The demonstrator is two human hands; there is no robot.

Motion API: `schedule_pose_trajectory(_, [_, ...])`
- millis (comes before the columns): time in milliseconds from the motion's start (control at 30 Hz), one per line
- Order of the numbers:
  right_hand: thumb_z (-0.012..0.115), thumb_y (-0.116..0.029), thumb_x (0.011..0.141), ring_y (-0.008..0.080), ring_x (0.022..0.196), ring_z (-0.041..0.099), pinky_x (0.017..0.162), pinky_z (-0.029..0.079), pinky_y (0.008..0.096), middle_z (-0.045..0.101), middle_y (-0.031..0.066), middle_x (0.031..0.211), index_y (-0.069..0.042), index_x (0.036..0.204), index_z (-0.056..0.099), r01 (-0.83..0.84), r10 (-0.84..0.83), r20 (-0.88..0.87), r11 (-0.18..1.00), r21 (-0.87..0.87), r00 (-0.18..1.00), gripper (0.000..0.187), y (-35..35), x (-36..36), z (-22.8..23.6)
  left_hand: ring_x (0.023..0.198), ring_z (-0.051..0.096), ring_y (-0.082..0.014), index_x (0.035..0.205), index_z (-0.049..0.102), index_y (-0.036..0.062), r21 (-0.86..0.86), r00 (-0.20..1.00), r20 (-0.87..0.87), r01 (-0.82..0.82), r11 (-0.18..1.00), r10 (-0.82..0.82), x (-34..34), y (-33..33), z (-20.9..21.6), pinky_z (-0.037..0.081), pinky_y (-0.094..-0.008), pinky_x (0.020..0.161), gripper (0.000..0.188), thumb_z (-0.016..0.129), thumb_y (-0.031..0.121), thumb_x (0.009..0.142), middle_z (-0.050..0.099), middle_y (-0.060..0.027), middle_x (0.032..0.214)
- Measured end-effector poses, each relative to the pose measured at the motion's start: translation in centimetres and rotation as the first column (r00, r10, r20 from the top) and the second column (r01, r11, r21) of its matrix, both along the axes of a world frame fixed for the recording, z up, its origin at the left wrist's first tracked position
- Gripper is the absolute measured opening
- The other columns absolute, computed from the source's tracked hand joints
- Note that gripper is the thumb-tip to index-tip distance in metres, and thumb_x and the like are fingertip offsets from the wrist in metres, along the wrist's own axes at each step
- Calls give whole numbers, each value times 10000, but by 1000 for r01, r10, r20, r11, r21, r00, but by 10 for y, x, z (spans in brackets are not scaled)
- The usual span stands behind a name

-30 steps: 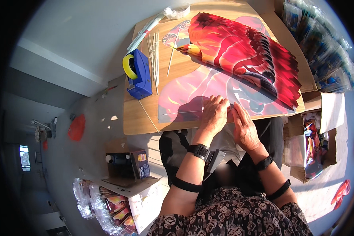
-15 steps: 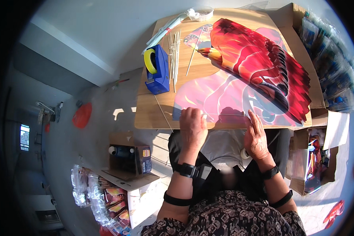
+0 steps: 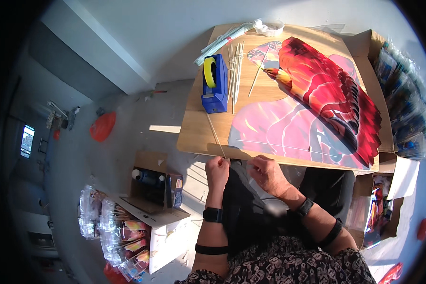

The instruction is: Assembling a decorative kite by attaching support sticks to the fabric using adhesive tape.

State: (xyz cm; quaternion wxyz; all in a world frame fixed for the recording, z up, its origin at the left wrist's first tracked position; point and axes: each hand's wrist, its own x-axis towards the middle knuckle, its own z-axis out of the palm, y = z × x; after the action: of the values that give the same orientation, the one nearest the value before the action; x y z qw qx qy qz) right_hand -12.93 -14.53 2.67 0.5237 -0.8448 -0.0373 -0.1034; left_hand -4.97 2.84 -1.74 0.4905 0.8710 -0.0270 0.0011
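My left hand (image 3: 217,173) is at the table's near left edge, its fingers pinched at the lower end of a thin wooden stick (image 3: 213,128) that slants over the tabletop. To its right, my right hand (image 3: 270,174) is at the same edge with fingers curled together; whether anything is in them is hidden. Beyond it lies a pale pink printed sheet (image 3: 265,122), with a thin rod (image 3: 274,145) along its near side. Over the sheet's far right part rests a red bird-printed sheet (image 3: 312,75) with feathered edges.
On the wooden table (image 3: 194,128) stand a blue tape dispenser (image 3: 215,99) with yellow tape, several loose sticks (image 3: 235,75), a bundle of pale strips (image 3: 225,42) and a white bowl (image 3: 270,29). Open cartons with packets flank me, including a white box (image 3: 168,239) at left.
Both hands have left the rod on the pink sheet and moved nearer to me. My left hand now meets the slanted stick's end; my right hand's fingers have curled. The whole view has shifted.
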Motion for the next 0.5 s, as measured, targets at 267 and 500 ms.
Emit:
schedule_pose_trajectory(267, [667, -146, 822, 116, 566, 564, 537, 463, 282, 627, 81, 628, 20, 765, 656, 21, 164, -353, 884, 466, 921, 176, 53, 36, -12, 516, 481, -77, 746, 615, -15, -261, 908, -249, 273, 926, -338, -89, 28, 31, 360, -253, 477, 200, 633, 132, 882, 525, -20, 571])
schedule_pose_trajectory(500, [604, -110, 916, 53, 544, 567, 443, 415, 199, 656, 35, 667, -5, 795, 663, 87, 304, -451, 743, 664, 839, 171, 54, -2, 6, 630, 530, -63, 870, 634, -17, -259, 942, -205, 209, 943, -265, -23, 66, 84, 436, -234, 585, 166, 622, 141, 919, 598, -14, 696])
